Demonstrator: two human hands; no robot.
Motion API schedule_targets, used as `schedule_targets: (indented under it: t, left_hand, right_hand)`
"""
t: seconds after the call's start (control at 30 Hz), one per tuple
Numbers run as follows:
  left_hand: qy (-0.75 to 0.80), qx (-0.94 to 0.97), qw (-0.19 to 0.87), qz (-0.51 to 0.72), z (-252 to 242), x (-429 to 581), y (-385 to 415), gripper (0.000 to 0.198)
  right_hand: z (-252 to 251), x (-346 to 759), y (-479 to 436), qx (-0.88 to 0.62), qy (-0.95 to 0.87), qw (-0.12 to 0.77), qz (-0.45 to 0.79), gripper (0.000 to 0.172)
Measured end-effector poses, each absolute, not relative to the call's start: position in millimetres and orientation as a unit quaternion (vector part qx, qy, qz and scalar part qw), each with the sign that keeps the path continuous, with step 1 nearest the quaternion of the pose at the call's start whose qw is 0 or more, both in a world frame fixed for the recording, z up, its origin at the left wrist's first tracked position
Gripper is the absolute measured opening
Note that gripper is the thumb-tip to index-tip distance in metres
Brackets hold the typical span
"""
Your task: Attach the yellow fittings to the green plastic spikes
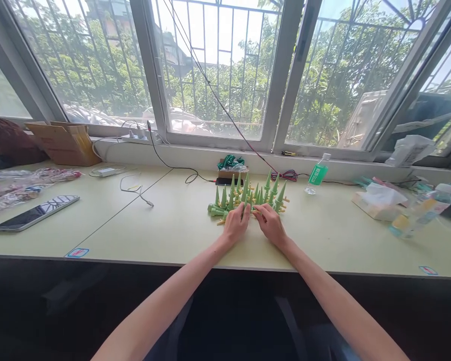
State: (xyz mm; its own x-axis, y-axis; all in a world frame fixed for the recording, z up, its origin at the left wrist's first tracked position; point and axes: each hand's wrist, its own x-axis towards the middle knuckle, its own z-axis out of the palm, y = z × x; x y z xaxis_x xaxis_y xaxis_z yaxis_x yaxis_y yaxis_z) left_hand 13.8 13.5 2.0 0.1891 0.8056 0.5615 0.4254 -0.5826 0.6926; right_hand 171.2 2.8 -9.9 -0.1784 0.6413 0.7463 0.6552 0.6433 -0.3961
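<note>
Green cones: we see them standing points-up in a close cluster on the counter, just beyond the fingers of both hands and spreading to either side of them.
Lying green pieces: these rest on their sides, just left of the left fingers.
Yellow pegs: slim parts show low among the cones, some to the right of the right fingers.
Left hand: its fingers are narrow at the near edge of the cluster; green shows between them, but we cannot tell whether a piece is gripped.
Right hand: thumb and forefinger pinch what looks like a small yellow piece, facing the left fingers.
Handling: we judge the cones light, stiff and probably plastic, smooth enough to slip along the taper; the pegs look thin and the likelier to snap.
Best hold: we favour the broad base of a cone over its tip, and a fingertip pinch at a peg's middle, without bending it.
</note>
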Motion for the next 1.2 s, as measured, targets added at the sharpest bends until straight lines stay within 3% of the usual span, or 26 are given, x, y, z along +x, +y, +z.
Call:
schedule_targets:
  t: [0.23,0.6,1.2]
  left_hand:
    - [0.432,0.746,0.101,0.496,1.0,14.0,15.2,0.041]
    - [0.439,0.684,0.247,0.528,1.9,13.0,21.7,0.044]
    - [0.388,0.708,0.246,0.537,-3.7,14.4,25.1,0.021]
  right_hand:
    - [-8.5,170.4,0.3,-0.413,-0.771,0.484,-0.026,0.023]
    - [-9.0,168.9,-1.6,-0.418,-0.765,0.489,-0.02,0.018]
    - [-9.0,169.4,1.0,-0.428,-0.779,0.457,-0.003,0.022]
